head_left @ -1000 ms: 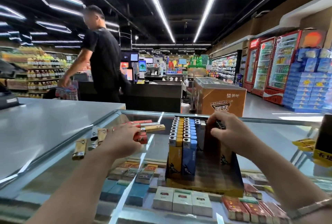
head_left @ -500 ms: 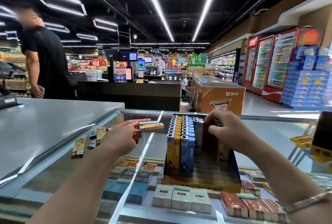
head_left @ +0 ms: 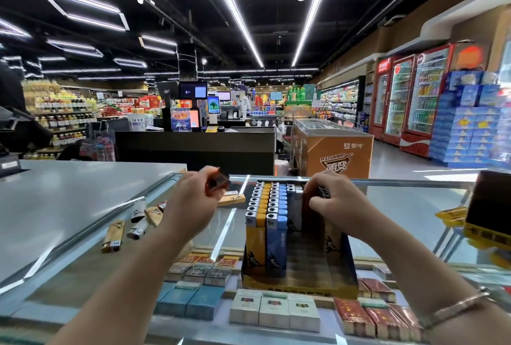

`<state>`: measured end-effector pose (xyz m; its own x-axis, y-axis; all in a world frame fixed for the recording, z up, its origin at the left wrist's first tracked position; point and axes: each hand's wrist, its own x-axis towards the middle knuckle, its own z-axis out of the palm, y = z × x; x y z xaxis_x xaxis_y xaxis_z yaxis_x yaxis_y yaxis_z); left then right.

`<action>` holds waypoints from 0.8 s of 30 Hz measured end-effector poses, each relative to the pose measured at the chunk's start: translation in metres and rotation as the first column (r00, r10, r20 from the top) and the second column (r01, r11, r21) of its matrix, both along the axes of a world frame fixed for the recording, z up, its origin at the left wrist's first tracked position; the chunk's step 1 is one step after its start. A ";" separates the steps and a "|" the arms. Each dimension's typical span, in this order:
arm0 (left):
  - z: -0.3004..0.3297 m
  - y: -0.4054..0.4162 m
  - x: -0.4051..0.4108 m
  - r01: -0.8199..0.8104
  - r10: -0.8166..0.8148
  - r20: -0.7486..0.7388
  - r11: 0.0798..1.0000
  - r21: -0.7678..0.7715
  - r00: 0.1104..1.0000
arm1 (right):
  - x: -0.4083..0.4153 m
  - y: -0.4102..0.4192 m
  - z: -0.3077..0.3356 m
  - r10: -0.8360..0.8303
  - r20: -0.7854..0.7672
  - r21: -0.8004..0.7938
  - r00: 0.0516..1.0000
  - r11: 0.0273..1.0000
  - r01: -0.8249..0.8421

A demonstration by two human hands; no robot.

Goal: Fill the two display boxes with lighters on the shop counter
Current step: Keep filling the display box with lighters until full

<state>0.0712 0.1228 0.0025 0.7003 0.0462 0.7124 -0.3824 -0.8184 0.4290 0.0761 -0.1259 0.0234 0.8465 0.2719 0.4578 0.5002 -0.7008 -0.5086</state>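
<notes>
while left hand (head_left: pixel 190 201) pinches maybe one lighter (head_left: pixel 218 183).

We stand in a supermarket under a black ceiling (head_left: pixel 262 13) crossed by long white light strips (head_left: pixel 235 13). Along the right wall we see red drinks fridges (head_left: pixel 425 96) with lit shelves, and beside them a tall stack of blue cartons (head_left: pixel 470 123). An orange chest freezer (head_left: pixel 334 151) sits on the pale grey floor (head_left: pixel 401 162). Ahead of us a dark checkout desk (head_left: pixel 193 145) carries screens (head_left: pixel 193 90), and stocked shelves of bottles (head_left: pixel 63 118) line the left side. Nearer, on our left, lies a grey table top (head_left: pixel 69 192).
</notes>
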 end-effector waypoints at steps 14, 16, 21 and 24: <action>0.063 -0.088 -0.012 0.428 -0.516 0.230 0.306 -0.850 0.825 | -0.010 -0.002 0.011 0.048 0.147 0.178 0.988 0.981 -0.074; 0.061 -0.080 -0.007 0.369 -0.565 0.206 0.190 -0.910 0.799 | -0.013 0.000 0.014 0.090 0.192 0.264 0.977 0.954 -0.140; 0.059 -0.066 -0.006 0.311 -0.649 0.175 0.099 -0.945 0.740 | -0.022 0.010 0.017 0.157 0.281 0.258 0.947 0.938 -0.232; 0.058 -0.069 -0.005 0.338 -0.686 0.207 0.062 -0.939 0.698 | -0.027 0.015 0.017 0.198 0.286 0.305 0.937 0.908 -0.285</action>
<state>0.0661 0.0536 0.0602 0.9540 0.0391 0.2973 -0.2731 0.5229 0.8075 0.0493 -0.1112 0.0407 0.6247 0.2467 0.7408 0.7703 -0.3504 -0.5329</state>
